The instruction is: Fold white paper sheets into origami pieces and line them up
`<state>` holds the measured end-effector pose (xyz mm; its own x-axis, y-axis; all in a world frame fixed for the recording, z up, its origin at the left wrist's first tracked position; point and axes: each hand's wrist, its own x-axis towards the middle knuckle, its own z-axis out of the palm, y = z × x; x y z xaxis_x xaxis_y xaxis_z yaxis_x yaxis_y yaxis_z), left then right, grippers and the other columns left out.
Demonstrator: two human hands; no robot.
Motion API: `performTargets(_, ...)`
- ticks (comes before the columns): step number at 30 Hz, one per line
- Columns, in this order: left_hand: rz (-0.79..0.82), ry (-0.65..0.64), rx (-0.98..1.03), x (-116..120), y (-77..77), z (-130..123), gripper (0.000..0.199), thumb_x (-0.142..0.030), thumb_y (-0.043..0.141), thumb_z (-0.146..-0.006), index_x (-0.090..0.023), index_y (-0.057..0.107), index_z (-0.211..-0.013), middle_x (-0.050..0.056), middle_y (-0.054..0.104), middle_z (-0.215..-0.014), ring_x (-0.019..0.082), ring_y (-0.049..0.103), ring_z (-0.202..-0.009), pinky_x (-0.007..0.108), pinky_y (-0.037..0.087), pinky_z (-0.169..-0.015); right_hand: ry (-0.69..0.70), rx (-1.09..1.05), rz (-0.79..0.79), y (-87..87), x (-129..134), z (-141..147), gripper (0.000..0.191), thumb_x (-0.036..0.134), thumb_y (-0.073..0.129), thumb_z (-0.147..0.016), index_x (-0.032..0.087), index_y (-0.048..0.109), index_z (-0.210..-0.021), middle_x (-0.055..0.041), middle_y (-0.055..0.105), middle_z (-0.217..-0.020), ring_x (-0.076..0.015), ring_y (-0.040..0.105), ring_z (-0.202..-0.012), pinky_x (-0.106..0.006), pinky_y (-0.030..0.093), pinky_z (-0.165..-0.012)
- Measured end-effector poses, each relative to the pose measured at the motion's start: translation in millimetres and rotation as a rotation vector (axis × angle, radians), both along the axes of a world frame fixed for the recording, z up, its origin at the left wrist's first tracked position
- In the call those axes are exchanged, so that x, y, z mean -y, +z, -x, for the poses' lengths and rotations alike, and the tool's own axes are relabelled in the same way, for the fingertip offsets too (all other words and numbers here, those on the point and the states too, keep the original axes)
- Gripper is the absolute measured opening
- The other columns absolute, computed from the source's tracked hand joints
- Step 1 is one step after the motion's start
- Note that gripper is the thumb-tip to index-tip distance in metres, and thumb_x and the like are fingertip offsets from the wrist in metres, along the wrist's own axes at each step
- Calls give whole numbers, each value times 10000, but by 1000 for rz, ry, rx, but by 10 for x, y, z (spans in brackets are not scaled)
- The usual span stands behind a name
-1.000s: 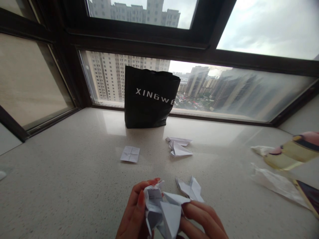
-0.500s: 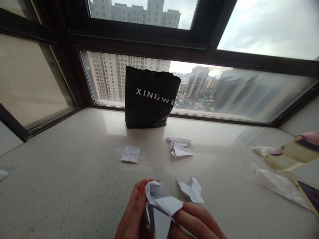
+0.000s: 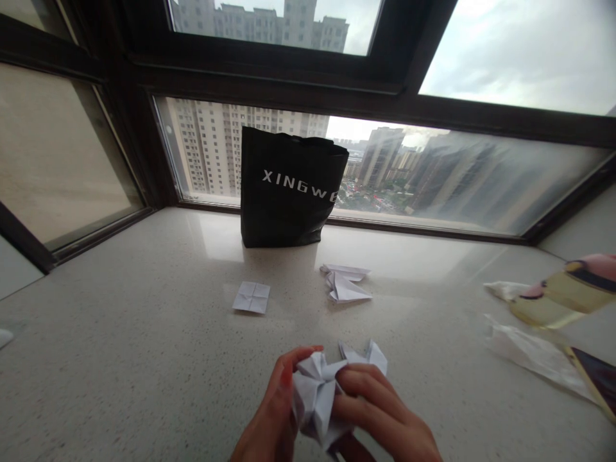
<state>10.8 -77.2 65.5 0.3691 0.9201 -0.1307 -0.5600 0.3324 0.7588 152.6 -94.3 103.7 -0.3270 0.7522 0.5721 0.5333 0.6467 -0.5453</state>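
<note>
Between my two hands is a folded white paper piece [image 3: 315, 391], with several flaps meeting near its middle. My left hand [image 3: 272, 410] grips its left side, the thumb with a red nail lying along the paper. From the right, my right hand [image 3: 380, 407] presses its fingers on the paper's flaps; its thumb is partly hidden below. Just behind my right fingers another folded paper piece [image 3: 373, 355] lies on the counter, partly covered. Farther off rest a flat folded paper square [image 3: 251, 298] and two pointed paper folds [image 3: 347, 287].
A black bag [image 3: 291, 192] with white lettering stands at the back against the window. The speckled white counter [image 3: 120, 321] spans the view. At the right are crumpled clear plastic [image 3: 534, 353], a yellowish and pink object [image 3: 568, 292] and a dark-screened device [image 3: 597, 378].
The held paper's loose flaps have been drawn together into a more compact shape. Both hands have shifted slightly right, and my right hand now covers part of the paper piece behind it.
</note>
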Motion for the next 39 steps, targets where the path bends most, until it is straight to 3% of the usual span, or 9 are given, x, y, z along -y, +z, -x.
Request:
performTargets(3, -117, 152, -41, -88, -56, -17, 375, -510, 574, -614, -260, 596, -892, 32, 536, -1105, 225, 499, -968, 317, 369, -837, -21, -302, 332, -30, -67, -6, 151, 162, 600, -659, 221, 640, -792, -34, 641, -781, -162, 585, -749, -241, 476, -684)
performTargets(6, -254, 274, -150, -68, -24, -27, 363, -484, 548, -658, -286, 563, -962, 19, 477, -1186, 228, 408, -1082, 341, 272, -926, -28, -637, 750, -106, -114, 66, 142, 230, 651, -607, 196, 656, -745, -27, 644, -699, -162, 588, -660, -248, 473, -601)
performTargets(8, -273, 269, -205, -12, 38, -16, 337, -446, 517, -705, -290, 537, -1004, 13, 440, -1224, 220, 333, -1145, 333, 215, -959, -23, -807, 934, -154, -133, 126, 176, 258, 688, -563, 190, 662, -723, -6, 635, -602, -141, 574, -568, -232, 456, -533)
performTargets(10, -241, 242, -226, 34, 98, 5, 283, -398, 516, -725, -271, 549, -976, 18, 448, -1216, 213, 321, -1153, 315, 208, -958, -14, -904, 1013, -181, -141, 173, 193, 261, 708, -535, 189, 667, -709, 8, 624, -551, -124, 558, -518, -223, 442, -506)
performTargets(15, 25, 134, -44, 18, 148, 38, 267, -385, 533, -719, -211, 569, -917, 59, 588, -1004, 189, 543, -852, 285, 383, -742, 11, -918, 1021, -161, -126, 225, 268, 206, 728, -497, 198, 652, -754, 6, 638, -630, -139, 585, -601, -236, 456, -564)
performTargets(21, 133, 71, 163, 11, 187, 15, 266, -339, 559, -712, -203, 581, -940, 47, 615, -898, 189, 538, -850, 281, 373, -753, -28, -751, 649, -118, -97, 271, 205, 177, 662, -577, 193, 645, -781, -36, 623, -822, -163, 573, -758, -252, 455, -681)
performTargets(28, 176, 50, 175, 11, 196, 59, 253, -300, 564, -715, -201, 585, -947, 29, 611, -916, 169, 525, -871, 236, 374, -728, -80, -849, 1007, -183, -121, 190, 311, 344, 698, -544, 171, 651, -798, -30, 657, -627, -167, 602, -592, -306, 481, -616)
performTargets(32, 175, 25, 150, -13, 218, 85, 255, -300, 547, -726, -189, 583, -953, 35, 603, -920, 178, 518, -876, 257, 372, -741, -54, -857, 1012, -167, -150, 120, 270, 296, 711, -546, 182, 661, -785, -36, 680, -718, -167, 613, -663, -287, 477, -644)
performTargets(39, 241, -99, 107, -73, 150, 145, 289, -304, 549, -727, -203, 561, -997, 45, 606, -876, 149, 550, -726, 266, 387, -674, 99, -706, 1018, -62, -221, 44, 249, 291, 689, -579, 191, 676, -806, -21, 673, -637, -149, 607, -626, -255, 476, -606)
